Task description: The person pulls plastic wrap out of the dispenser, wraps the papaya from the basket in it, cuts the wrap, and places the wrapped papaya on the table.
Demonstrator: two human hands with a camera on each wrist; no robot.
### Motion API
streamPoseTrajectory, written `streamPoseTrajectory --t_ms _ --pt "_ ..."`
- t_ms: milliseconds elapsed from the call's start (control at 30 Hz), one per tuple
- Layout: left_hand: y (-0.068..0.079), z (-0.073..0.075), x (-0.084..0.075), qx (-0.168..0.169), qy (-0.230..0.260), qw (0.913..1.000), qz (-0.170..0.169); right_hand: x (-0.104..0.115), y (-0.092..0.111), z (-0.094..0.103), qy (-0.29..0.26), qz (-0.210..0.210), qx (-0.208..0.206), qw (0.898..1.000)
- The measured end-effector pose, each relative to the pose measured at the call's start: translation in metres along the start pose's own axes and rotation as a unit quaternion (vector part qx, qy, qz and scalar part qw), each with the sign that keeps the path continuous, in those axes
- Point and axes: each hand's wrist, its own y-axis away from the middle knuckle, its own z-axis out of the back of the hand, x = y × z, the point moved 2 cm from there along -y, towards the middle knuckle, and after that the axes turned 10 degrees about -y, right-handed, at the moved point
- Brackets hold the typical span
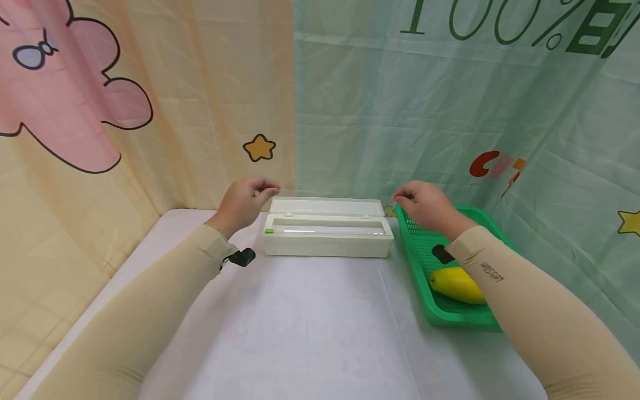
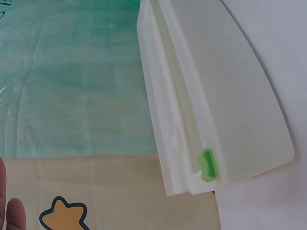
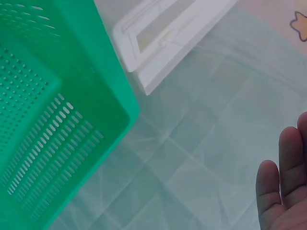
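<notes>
cream plastic cling-film dispenser box [image 1: 327, 236]: far centre, lid open | left hand [image 1: 245, 201], right hand [image 1: 425, 206]: each pinching clear film sheet [image 1: 332, 193] | advice: pull evenly, keep taut

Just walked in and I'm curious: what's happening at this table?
A person is pinching the two ends of a clear film sheet above an open white dispenser box, left hand at one end and right hand at the other. Beside the box, a green basket holds a yellow fruit.
</notes>
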Motion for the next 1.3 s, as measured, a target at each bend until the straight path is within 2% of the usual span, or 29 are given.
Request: streamPoseTrajectory --t_ms 367,867,1067,1300 --pt "0.006 0.014 -0.012 -0.030 0.010 0.9992 -0.022 0.011 0.011 0.009 -0.009 0.013 -0.031 0.999" --pt "0.018 0.031 -0.031 -0.046 0.003 0.9974 -0.055 0.016 0.033 0.014 -0.029 0.071 -0.084 0.994" --pt "0.024 0.034 -0.036 -0.044 0.004 0.9969 -0.066 0.020 0.040 0.015 -0.040 0.080 -0.101 0.991" --pt "0.029 0.036 -0.040 -0.062 0.014 0.9932 -0.098 0.021 0.047 0.018 -0.042 0.096 -0.126 0.986"
